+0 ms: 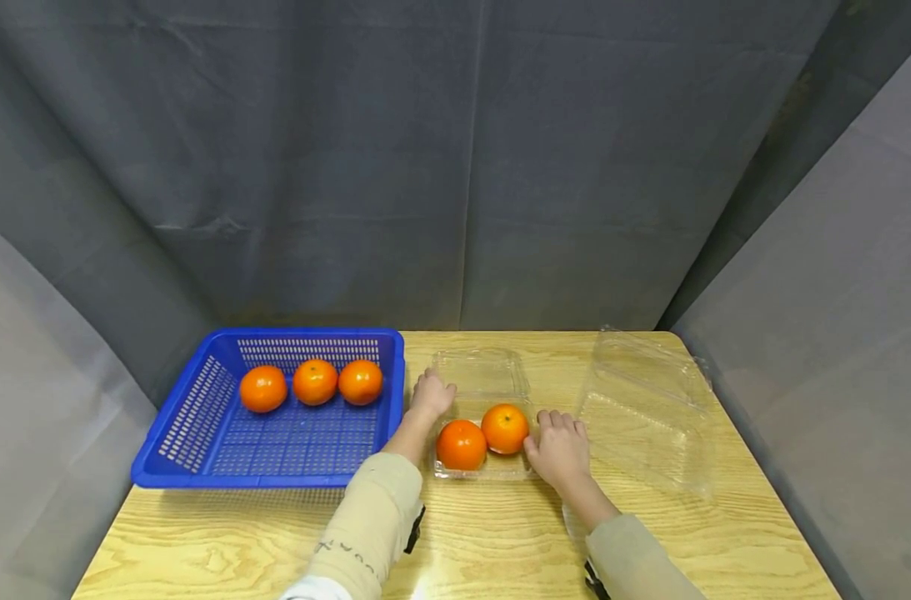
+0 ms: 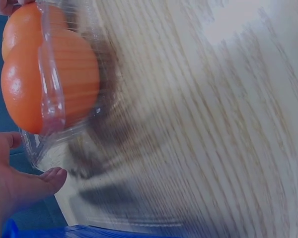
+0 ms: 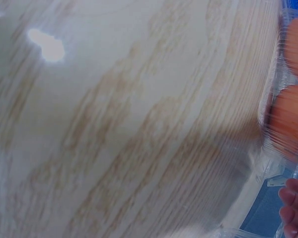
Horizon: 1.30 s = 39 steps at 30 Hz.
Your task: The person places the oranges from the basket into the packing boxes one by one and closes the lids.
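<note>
A clear plastic clamshell box [image 1: 493, 475] stands with its lid [image 1: 481, 371] folded back. Two orange fruits sit in its base: one at front left [image 1: 461, 445], the other [image 1: 505, 428] behind and to the right. My left hand [image 1: 432, 395] is at the box's left side by the hinge; the left wrist view shows its thumb [image 2: 52, 181] and a finger spread apart beside the box's corner. My right hand [image 1: 560, 450] is at the right side, thumb by the right fruit, fingers relaxed and pointing away from me. The right wrist view catches only its fingertips [image 3: 293, 203].
At left, a blue plastic basket [image 1: 275, 481] holds three more orange fruits [image 1: 316, 382] along its back. More clear clamshell packaging [image 1: 650, 417] lies open at the right of the wooden table [image 1: 493, 550]. Grey curtains [image 1: 455, 167] stand behind and at both sides.
</note>
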Motion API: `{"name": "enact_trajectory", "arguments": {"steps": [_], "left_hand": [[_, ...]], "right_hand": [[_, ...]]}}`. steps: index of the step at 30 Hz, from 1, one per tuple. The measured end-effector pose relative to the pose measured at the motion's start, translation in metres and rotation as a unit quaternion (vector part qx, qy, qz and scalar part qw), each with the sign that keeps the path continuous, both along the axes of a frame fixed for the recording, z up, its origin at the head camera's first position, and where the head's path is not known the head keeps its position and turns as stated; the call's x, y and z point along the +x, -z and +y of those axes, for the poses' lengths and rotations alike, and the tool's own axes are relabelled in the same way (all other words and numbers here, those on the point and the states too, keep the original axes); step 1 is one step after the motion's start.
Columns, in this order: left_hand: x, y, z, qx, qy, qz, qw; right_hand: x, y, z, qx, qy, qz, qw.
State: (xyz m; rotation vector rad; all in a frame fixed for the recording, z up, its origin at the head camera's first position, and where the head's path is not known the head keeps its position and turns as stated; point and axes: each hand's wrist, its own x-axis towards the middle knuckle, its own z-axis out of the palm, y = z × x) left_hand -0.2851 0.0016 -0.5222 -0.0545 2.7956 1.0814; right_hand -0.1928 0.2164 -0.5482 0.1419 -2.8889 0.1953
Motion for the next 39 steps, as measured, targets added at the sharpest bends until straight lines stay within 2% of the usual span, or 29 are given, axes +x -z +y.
{"name": "enact_trajectory", "arguments": {"steps": [3, 6, 8, 9, 11, 12, 13, 14, 15, 16, 18, 19, 20, 22, 25, 30, 31, 33, 35, 37, 38, 39], "left_hand": [[-0.001, 0.002, 0.000, 0.011, -0.007, -0.015, 0.9998], [-0.010, 0.012, -0.001, 0.019, -0.011, -0.034, 0.9992], [-0.028, 0.042, -0.001, 0.015, -0.007, -0.027, 0.9995], [-0.041, 0.065, -0.002, 0.013, -0.001, -0.003, 0.9999], [-0.062, 0.098, -0.003, 0.020, 0.009, 0.009, 0.9997], [-0.069, 0.113, -0.004, 0.017, 0.018, 0.038, 0.9990], [-0.076, 0.121, -0.003, 0.027, 0.017, 0.033, 0.9990], [-0.073, 0.113, -0.002, 0.040, 0.016, 0.018, 0.9989], [-0.069, 0.105, -0.002, 0.051, 0.015, 0.020, 0.9984], [-0.060, 0.086, -0.002, 0.070, 0.007, 0.000, 0.9975], [-0.041, 0.057, -0.001, 0.087, -0.001, 0.008, 0.9962], [-0.030, 0.037, 0.000, 0.096, -0.011, -0.009, 0.9953], [-0.022, 0.028, 0.000, 0.100, -0.013, -0.001, 0.9949], [-0.011, 0.015, 0.000, 0.106, -0.019, 0.013, 0.9942], [-0.005, 0.008, 0.001, 0.114, -0.032, 0.019, 0.9928], [-0.013, 0.013, 0.002, 0.178, -0.066, 0.036, 0.9812], [-0.020, 0.025, 0.002, 0.183, -0.075, 0.061, 0.9783], [-0.032, 0.035, 0.003, 0.200, -0.091, 0.056, 0.9740], [-0.047, 0.050, 0.003, 0.211, -0.102, 0.054, 0.9706], [-0.070, 0.083, 0.005, 0.206, -0.116, 0.096, 0.9668], [-0.072, 0.081, 0.003, 0.217, -0.112, 0.075, 0.9669], [-0.076, 0.090, 0.004, 0.214, -0.113, 0.100, 0.9652]], "right_hand": [[0.000, 0.000, 0.000, 0.000, 0.000, -0.003, 1.000], [0.000, -0.001, 0.000, -0.002, 0.000, -0.001, 1.000], [0.001, -0.002, 0.000, -0.003, 0.000, -0.001, 1.000], [0.001, -0.002, 0.000, -0.004, 0.000, -0.001, 1.000], [0.001, -0.002, 0.000, -0.003, 0.000, -0.002, 1.000], [0.001, -0.002, 0.000, -0.003, 0.000, -0.003, 1.000], [0.001, -0.002, 0.000, -0.003, 0.000, -0.004, 1.000], [0.001, -0.002, 0.000, -0.003, 0.001, -0.004, 1.000], [0.001, -0.002, 0.000, -0.003, 0.001, -0.004, 1.000], [0.001, -0.001, 0.000, -0.003, 0.001, -0.004, 1.000], [0.001, -0.001, 0.000, -0.003, 0.001, -0.004, 1.000], [0.000, -0.001, 0.000, -0.003, 0.001, -0.003, 1.000], [0.000, -0.001, 0.000, -0.004, 0.001, -0.003, 1.000], [0.000, -0.001, 0.000, -0.004, 0.000, -0.002, 1.000], [0.000, -0.001, 0.000, -0.004, 0.000, -0.001, 1.000], [0.000, 0.000, 0.000, -0.002, 0.001, -0.003, 1.000], [0.000, -0.001, 0.000, -0.002, 0.001, -0.004, 1.000], [0.000, -0.001, 0.000, -0.002, 0.002, -0.003, 1.000], [0.000, -0.001, 0.000, -0.003, 0.002, -0.004, 1.000], [0.000, -0.001, 0.000, -0.002, 0.002, -0.004, 1.000], [0.000, -0.001, 0.000, -0.001, 0.002, -0.004, 1.000], [-0.001, -0.001, 0.000, 0.000, 0.002, -0.004, 1.000]]}}
